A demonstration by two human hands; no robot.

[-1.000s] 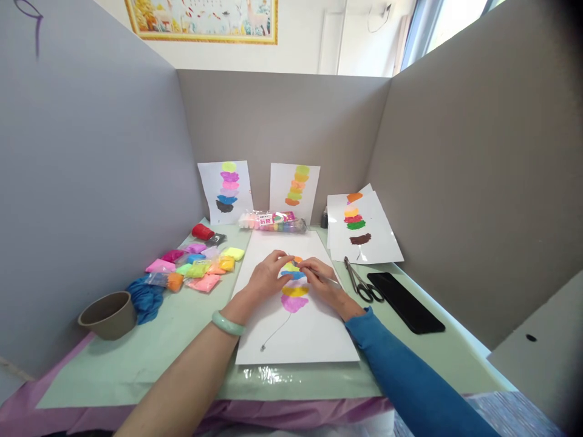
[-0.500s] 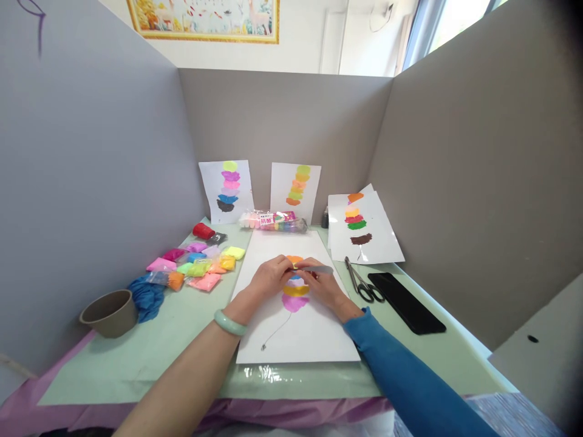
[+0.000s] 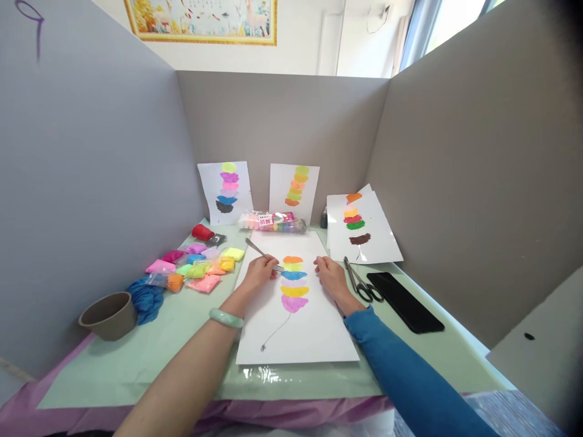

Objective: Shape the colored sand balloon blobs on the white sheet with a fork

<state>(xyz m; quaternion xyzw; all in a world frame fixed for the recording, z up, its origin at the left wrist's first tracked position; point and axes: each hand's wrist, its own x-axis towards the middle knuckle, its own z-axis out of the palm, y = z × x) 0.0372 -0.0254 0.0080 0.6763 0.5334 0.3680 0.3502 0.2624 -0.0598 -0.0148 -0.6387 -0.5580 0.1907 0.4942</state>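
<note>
A metal fork is in my left hand, its handle slanting up to the left and its tines over the paper. The tines lie close to the left end of the blue band. My right hand is closed at the right side of the bands, fingertips pinched together; anything between them is too small to make out. Under both hands lies a white sheet with stacked clay-like bands of orange, yellow, blue, lilac, golden yellow and, lowest, pink. A thin drawn line runs down from the pink one.
Scissors and a black phone-like slab lie at right. Several coloured clay packets, a blue cloth-like bundle and a brown pot are at left. Behind stand painted sheets and a clear-wrapped pack.
My hands have moved apart from over the bands, uncovering them. The fork, earlier pointing right across my right hand, is now in my left hand with its handle up to the left.
</note>
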